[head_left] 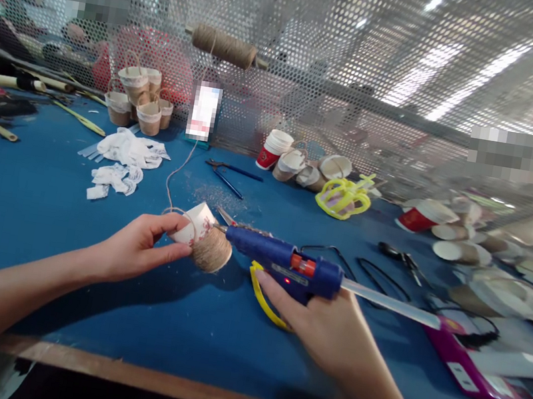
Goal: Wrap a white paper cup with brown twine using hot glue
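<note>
My left hand [150, 248] grips a small paper cup [198, 219] near its rim, the cup tilted on its side. Brown twine [212, 252] is wound around the cup's lower part, and a strand runs from it back toward a spool. In my right hand [319, 316] is a blue glue gun [272, 254] with a clear glue stick [392, 302] out of its back. Its nozzle is at the twine's edge on the cup; whether it touches I cannot tell. Partly behind the glue gun lie yellow-handled scissors [268, 301], blades hidden.
A twine spool [225, 46] hangs on the mesh screen above a phone [203, 112]. White lace [130, 149], blue pliers [234, 177], twine-covered cups [148, 117] and a yellow basket-like frame [342, 199] lie behind. At right are a purple power strip [470, 366] and more cups [425, 216].
</note>
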Motion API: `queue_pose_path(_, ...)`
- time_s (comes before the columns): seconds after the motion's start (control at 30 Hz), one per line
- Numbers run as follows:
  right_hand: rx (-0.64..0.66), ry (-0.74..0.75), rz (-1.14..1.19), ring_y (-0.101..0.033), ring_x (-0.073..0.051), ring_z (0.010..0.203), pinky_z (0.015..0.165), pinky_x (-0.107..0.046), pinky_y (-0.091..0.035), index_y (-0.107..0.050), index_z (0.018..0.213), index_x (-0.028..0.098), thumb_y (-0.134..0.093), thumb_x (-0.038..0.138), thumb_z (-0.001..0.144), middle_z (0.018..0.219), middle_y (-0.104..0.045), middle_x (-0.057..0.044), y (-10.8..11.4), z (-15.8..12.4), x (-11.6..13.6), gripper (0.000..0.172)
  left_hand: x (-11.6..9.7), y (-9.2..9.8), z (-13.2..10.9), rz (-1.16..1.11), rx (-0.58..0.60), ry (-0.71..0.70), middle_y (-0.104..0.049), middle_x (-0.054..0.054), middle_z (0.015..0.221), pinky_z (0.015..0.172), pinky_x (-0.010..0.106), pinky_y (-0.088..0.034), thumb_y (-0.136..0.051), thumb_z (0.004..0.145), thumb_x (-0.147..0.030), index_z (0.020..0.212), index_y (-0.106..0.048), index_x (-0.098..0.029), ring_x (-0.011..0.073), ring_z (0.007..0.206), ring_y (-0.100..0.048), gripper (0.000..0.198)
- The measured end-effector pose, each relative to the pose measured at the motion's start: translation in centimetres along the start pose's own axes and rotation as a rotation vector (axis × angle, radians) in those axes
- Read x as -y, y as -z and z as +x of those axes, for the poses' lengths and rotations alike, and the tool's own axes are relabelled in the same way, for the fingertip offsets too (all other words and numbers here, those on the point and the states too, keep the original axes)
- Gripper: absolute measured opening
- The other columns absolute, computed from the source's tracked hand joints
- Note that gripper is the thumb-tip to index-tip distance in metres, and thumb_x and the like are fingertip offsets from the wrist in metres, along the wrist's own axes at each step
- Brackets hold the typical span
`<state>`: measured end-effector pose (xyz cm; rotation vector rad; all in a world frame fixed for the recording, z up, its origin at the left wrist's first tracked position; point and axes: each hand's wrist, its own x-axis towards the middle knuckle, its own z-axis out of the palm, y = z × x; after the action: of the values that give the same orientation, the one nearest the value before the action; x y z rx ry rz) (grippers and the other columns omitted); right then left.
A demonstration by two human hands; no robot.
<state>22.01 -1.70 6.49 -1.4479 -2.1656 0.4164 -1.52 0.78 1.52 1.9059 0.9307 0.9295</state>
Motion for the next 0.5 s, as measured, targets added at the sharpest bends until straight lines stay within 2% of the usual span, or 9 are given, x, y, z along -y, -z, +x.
queue_pose_path(0.2, -0.079, -0.058, -0.069, -0.062, -0.017, 0.056, 0.056, -0.029, -0.053, -0.064, 0.072, 0.022, -0.053, 0.033, 0.074, 0.063, -0.067, 0.000, -0.43, -0.19, -0.02, 0.016, 0.09, -0.09, 0.01, 0.001, 0.010, 0.007, -0.057, 0.004, 0.080, 0.070, 0.027, -0.042, -0.048, 0.081, -0.025, 0.082, -0.057, -0.012, 0.0145, 0.074, -0.050, 0.016)
queue_pose_path(0.37, -0.124, -0.022, -0.133, -0.063, -0.019, 0.057, 0.055, -0.030, -0.052, -0.063, 0.068, 0.022, -0.053, 0.031, 0.073, 0.061, -0.066, -0.001, -0.74, -0.19, 0.03, 0.015, 0.09, -0.08, 0.04, -0.004, 0.006, 0.018, -0.056, 0.003, 0.077, 0.068, 0.026, -0.041, -0.048, 0.080, -0.025, 0.080, -0.056, -0.012, 0.0137, 0.072, -0.050, 0.016)
queue_pose_path(0.5, -0.096, 0.027, -0.160, -0.064, -0.019, 0.057, 0.053, -0.029, -0.052, -0.064, 0.067, 0.023, -0.053, 0.030, 0.072, 0.061, -0.067, -0.002, -0.13, -0.04, 0.24, 0.014, 0.14, -0.08, 0.08, 0.000, 0.009, 0.011, -0.055, 0.003, 0.076, 0.069, 0.026, -0.041, -0.048, 0.081, -0.025, 0.079, -0.056, -0.012, 0.0132, 0.071, -0.049, 0.015)
